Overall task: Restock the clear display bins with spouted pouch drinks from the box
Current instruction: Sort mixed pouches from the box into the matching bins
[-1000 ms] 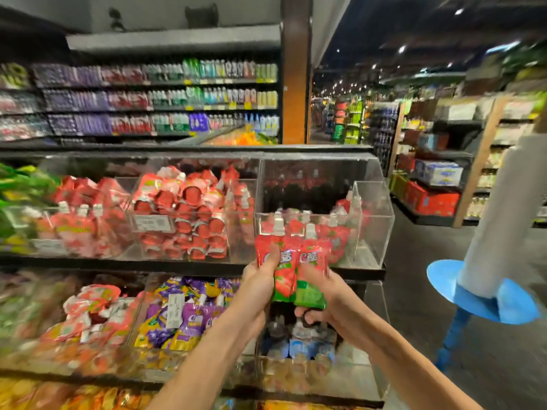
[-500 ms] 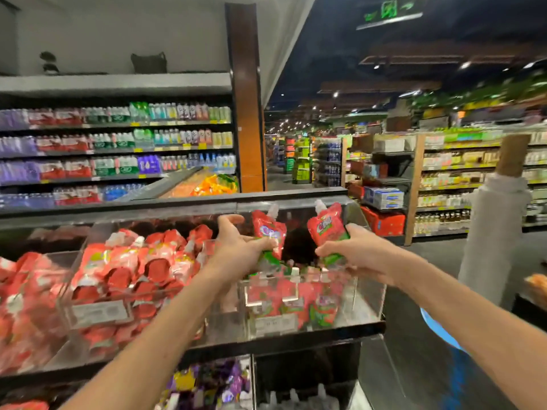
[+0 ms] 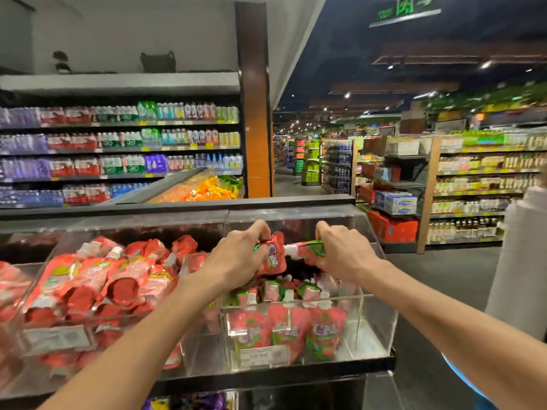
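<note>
Both hands reach over the right-hand clear display bin [image 3: 376, 324]. My left hand [image 3: 236, 258] grips a red and green spouted pouch [image 3: 273, 257], tipped on its side above the bin's back half. My right hand [image 3: 343, 253] grips a second pouch [image 3: 307, 250], lying sideways with its white spout pointing left toward the first one. Below them, several of the same pouches [image 3: 284, 327] stand in the bin, spouts up, with a price label [image 3: 260, 356] on the front wall. The supply box is out of view.
To the left, another clear bin [image 3: 53, 338] is packed with red pouches. A black shelf edge [image 3: 266, 377] runs under the bins, with purple packs below. A white roll [image 3: 521, 261] stands at the right by the open aisle. Stocked shelves line the background.
Both hands have lowered and pushed forward into the right bin. The two pouches, held upright before, are now tipped sideways close above the stacked pouches.
</note>
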`<state>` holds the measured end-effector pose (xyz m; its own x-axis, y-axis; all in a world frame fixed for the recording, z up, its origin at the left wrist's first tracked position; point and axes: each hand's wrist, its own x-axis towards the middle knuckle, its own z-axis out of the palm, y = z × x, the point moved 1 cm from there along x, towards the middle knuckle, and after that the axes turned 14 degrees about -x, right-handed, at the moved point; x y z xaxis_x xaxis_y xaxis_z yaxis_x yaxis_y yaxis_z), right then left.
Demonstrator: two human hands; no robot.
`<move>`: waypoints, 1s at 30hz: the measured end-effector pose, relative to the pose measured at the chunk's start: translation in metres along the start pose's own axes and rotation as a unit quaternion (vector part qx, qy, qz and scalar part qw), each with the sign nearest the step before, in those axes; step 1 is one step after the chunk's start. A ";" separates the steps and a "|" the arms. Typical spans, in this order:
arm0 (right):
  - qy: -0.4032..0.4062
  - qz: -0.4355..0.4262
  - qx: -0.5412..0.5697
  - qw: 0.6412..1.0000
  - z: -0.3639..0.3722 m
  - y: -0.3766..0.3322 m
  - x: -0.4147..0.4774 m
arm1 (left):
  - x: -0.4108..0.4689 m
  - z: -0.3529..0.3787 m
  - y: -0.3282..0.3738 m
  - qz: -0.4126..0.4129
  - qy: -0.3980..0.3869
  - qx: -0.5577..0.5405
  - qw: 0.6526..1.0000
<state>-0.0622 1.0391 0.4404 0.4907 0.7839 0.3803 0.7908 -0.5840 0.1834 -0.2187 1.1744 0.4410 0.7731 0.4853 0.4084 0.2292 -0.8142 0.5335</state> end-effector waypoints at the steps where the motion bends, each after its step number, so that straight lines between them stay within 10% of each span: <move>1: 0.000 -0.015 -0.021 1.000 0.005 -0.005 0.005 | 0.004 0.004 0.003 -0.002 -0.005 0.028 1.000; 14: -0.013 -0.028 0.041 0.999 0.043 -0.034 0.048 | 0.032 0.038 -0.019 0.074 -0.050 0.378 0.922; 22: -0.050 -0.108 0.070 0.990 0.056 -0.057 0.053 | 0.041 0.036 -0.031 -0.045 -0.226 0.217 0.949; 30: -0.095 -0.114 0.141 0.979 0.057 -0.057 0.046 | 0.027 0.042 -0.024 -0.035 -0.158 0.320 0.934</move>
<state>-0.0632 1.1206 0.3960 0.3281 0.9277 0.1781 0.9440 -0.3291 -0.0247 -0.1780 1.1936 0.4082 0.8557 0.5084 0.0970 0.5139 -0.8568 -0.0422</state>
